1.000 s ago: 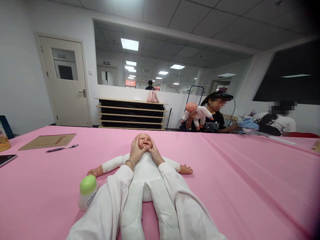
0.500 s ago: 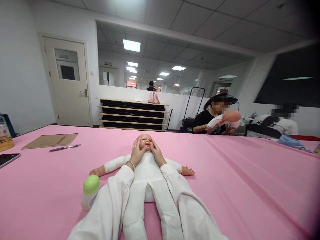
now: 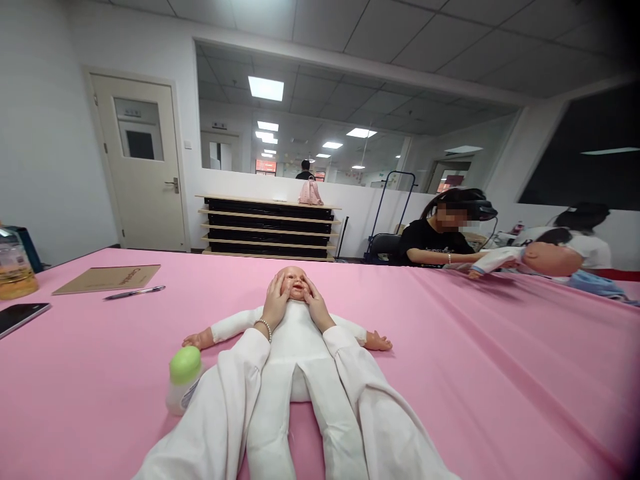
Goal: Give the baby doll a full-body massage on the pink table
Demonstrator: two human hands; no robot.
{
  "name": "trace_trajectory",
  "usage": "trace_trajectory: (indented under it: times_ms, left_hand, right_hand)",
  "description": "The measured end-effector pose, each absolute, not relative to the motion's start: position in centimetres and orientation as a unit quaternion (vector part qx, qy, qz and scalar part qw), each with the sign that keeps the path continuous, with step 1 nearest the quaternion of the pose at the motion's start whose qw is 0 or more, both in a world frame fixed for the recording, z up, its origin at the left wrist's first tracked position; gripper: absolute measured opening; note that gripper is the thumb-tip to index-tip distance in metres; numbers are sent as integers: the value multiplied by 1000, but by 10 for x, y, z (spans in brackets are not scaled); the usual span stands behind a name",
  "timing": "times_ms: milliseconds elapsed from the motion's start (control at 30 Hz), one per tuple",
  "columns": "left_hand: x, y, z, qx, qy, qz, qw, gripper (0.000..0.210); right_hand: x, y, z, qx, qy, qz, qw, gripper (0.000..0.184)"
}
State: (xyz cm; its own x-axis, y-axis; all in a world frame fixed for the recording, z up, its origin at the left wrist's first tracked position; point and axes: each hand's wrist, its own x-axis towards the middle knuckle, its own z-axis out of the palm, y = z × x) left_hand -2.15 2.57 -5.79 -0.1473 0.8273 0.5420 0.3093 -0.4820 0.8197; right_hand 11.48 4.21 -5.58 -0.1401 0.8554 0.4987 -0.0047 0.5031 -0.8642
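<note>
A baby doll [image 3: 299, 340] with a white cloth body lies on its back in front of me, its legs toward me and its arms spread out. My left hand [image 3: 276, 301] lies along one cheek of the doll's head, fingers stretched out toward the temple. On the other cheek rests my right hand [image 3: 317, 304], also with straight fingers. Both thumbs touch the face beside the nose and mouth. A bracelet circles my left wrist. Beside my left sleeve stands a bottle [image 3: 184, 380] with a green cap, partly covered by the sleeve.
On the pink cloth [image 3: 430, 400] at left are a brown notebook [image 3: 107, 279], a pen [image 3: 135, 293], a phone [image 3: 23, 319] and a bottle of amber liquid [image 3: 15, 267]. Across the table, a co-worker [image 3: 435, 233] in a headset handles another doll [image 3: 550, 259].
My thumbs have slid slightly up from near the doll's chin along its cheeks. The co-worker's doll has come down and to the right, over the table. My view has shifted slightly.
</note>
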Motion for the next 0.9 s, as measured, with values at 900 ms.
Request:
trace_trajectory:
  times_ms: [900]
  left_hand:
    - [-21, 14, -52, 628, 484, 583, 176, 66]
  right_hand:
    - [112, 34, -48, -324, -642, 391, 575, 60]
